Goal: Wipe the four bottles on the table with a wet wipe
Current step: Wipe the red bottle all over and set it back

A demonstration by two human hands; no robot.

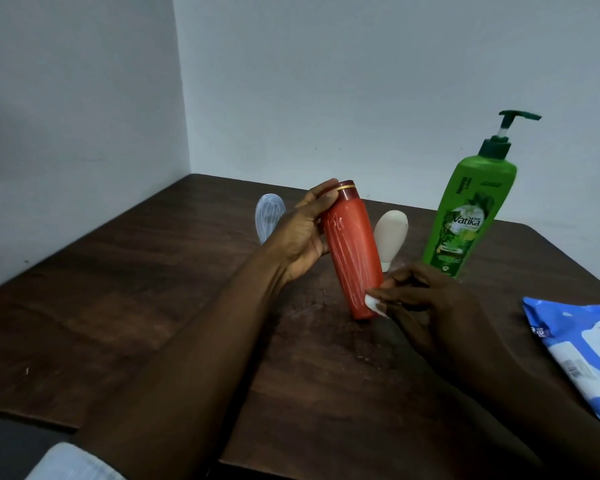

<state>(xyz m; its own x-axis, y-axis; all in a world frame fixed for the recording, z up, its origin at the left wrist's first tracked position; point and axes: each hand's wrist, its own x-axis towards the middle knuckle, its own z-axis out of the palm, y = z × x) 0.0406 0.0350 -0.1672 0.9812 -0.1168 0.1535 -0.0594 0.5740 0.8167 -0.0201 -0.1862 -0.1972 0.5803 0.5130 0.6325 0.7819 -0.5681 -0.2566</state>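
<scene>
Across the dark wooden table (153, 289), 4 bottles are in view, and the wiping looks to be at work on 1 of them. Tallest is the green pump bottle (465, 216), upright to the right of and behind the red bottle (352, 251); nothing on it tells whether it has been wiped. A blue-and-white wipes pack (575, 344) lies flat well to the right of the red bottle, cut off by the picture's edge.

The red bottle is held tilted near the table's middle, cap up and leaning left. Whitish streaks run down its side, so it is judged part-wiped at most. Whether its base touches the table cannot be told. The left hand (302, 237) grips its upper half, fingers curled round it up to the cap. The right hand (426, 299) sits at its lower end, fingertips pinching the wet wipe (373, 303) against the side.

Just behind the red bottle to the right stands a white bottle (390, 233), cap down, its foot hidden by the red bottle and the right hand. Behind the red bottle to the left, a pale blue bottle (269, 216) shows streaks too, its lower part hidden by the left hand. Up to 3 bottles may be left to wipe. Smallest, the wet wipe shows only as a white wad, mostly hidden among the fingers.
</scene>
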